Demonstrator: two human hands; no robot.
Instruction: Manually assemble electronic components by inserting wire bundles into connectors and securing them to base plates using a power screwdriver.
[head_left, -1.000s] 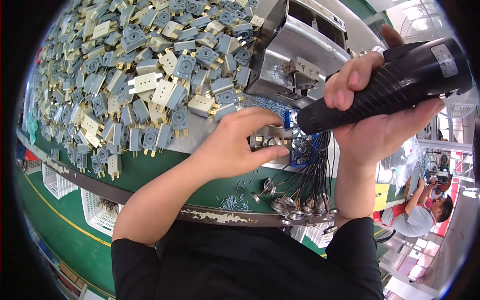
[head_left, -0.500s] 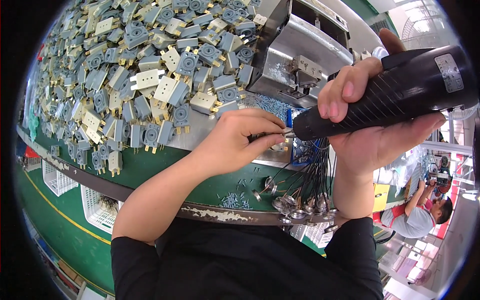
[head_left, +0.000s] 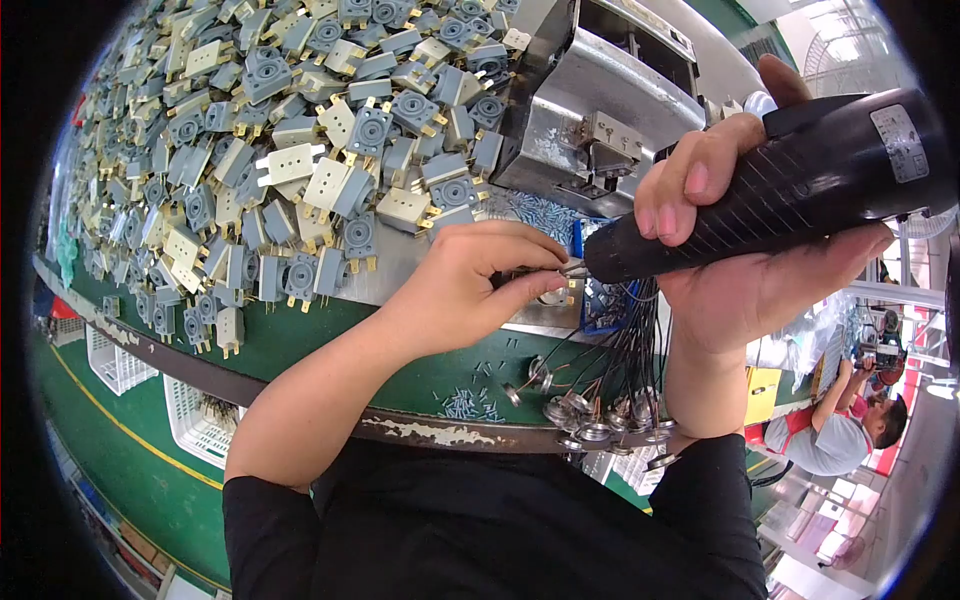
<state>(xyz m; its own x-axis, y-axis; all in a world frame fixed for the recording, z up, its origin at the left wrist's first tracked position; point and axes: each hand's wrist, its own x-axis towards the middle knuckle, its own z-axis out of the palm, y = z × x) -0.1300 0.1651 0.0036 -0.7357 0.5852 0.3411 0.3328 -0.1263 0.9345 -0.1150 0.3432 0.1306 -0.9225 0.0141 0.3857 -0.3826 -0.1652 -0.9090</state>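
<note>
My right hand (head_left: 700,220) is wrapped round a black electric screwdriver (head_left: 790,190), a thick ribbed cylinder lying across the palm and pointing left. The thumb-side of my left hand (head_left: 485,275) comes close to the driver's nose. Its thumb and forefinger are pinched on a small part that is mostly hidden by the fingers. A thin metal tip shows between those fingers and the driver. Just under the driver's nose is a blue tray (head_left: 600,308) of small metal pieces. Black wires (head_left: 640,345) hang beside it, ending in round metal discs (head_left: 575,405).
A large heap of grey and cream terminal blocks (head_left: 290,165) with brass tabs covers the left bench. Behind my hands stands a metal machine (head_left: 590,110). Loose screws (head_left: 465,405) lie near the bench edge (head_left: 430,430). A person (head_left: 840,435) works at far right.
Both hands and the screwdriver hold nearly the same place. The whole bench has shifted very slightly in the view.
</note>
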